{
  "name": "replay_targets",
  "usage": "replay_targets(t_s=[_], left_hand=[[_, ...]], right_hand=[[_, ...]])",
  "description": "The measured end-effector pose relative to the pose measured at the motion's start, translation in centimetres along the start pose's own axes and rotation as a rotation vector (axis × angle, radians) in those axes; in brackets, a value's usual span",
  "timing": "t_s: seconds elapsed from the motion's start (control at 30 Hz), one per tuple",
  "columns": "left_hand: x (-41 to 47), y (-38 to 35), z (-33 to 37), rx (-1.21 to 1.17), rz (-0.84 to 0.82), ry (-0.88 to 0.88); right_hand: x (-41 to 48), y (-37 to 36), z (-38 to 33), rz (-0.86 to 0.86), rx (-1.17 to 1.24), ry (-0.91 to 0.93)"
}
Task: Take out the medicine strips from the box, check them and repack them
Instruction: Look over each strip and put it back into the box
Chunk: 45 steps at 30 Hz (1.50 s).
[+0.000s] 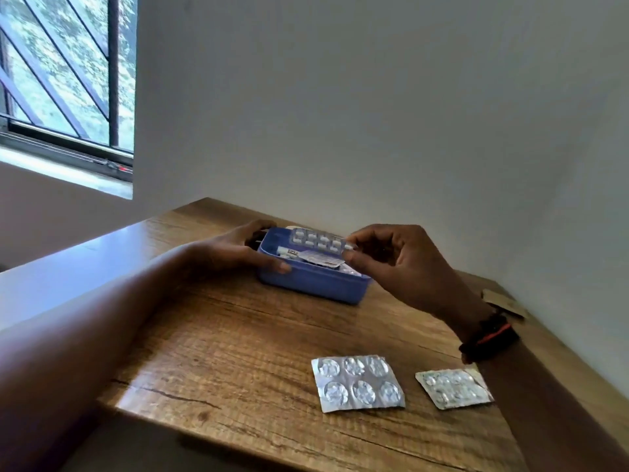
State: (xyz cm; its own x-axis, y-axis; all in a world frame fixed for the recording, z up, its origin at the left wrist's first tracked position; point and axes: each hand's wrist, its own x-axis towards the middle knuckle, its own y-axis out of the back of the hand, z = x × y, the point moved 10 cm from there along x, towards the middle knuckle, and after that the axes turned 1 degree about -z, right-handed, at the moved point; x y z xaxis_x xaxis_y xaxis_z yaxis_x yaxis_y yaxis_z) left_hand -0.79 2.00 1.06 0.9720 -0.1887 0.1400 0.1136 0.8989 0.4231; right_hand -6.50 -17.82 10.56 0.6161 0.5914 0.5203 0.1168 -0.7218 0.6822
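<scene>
Medicine strip [318, 241], clear blisters, white tablets: pinched at right end between thumb and fingertips of right hand [398, 260], raised just above blue box [313, 284] | box: far centre of wooden table [238, 335], more packs inside, left end gripped by left hand [238, 248], thumb on near wall | 6-blister foil strip [357, 383] and smaller foil strip [454, 388]: flat on table, near right, side by side, apart.

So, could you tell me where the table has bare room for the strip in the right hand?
Widest free patch: bare table between the blue box, the left forearm and the six-blister strip. A narrow gap separates it from the smaller strip. Crowded: the box, gripped by the left hand, with the right hand holding a clear strip over it.
</scene>
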Motion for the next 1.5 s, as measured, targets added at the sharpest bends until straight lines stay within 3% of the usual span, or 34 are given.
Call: replay_targets(t_s=[0.13,0.23,0.47,0.67,0.9,1.0,1.13,1.37,1.5], left_hand=[[0.0,-0.1,-0.1,-0.026,-0.007,-0.013],[0.2,-0.2,0.1,-0.032,-0.022,-0.047],[0.2,0.1,-0.2,-0.007,-0.014,-0.052],[0.3,0.0,-0.7,0.015,-0.025,-0.017],[0.2,-0.1,-0.8,0.007,-0.023,-0.003],[0.1,-0.2,-0.7,0.011,-0.020,-0.001],[0.2,0.1,-0.7,0.014,-0.001,-0.013],[0.3,0.1,-0.6,0.025,-0.003,0.001],[0.2,-0.1,-0.6,0.020,-0.019,0.009]], right_hand=[[-0.9,2.5,-3.0,0.302,-0.346,0.340],[-2.3,3.1,-4.6,0.430,-0.562,0.502],[-3.6,3.5,-6.1,0.542,-0.676,0.632],[-2.8,3.6,-4.9,0.513,-0.602,0.531],[-0.2,3.2,3.2,0.345,-0.193,-0.058],[0.1,2.3,5.9,0.296,-0.137,-0.201],[0.8,0.8,7.7,0.219,-0.141,-0.278],[0.5,1.8,6.7,0.152,-0.258,-0.236],[-0.6,0.5,5.9,-0.192,-0.067,-0.301]])
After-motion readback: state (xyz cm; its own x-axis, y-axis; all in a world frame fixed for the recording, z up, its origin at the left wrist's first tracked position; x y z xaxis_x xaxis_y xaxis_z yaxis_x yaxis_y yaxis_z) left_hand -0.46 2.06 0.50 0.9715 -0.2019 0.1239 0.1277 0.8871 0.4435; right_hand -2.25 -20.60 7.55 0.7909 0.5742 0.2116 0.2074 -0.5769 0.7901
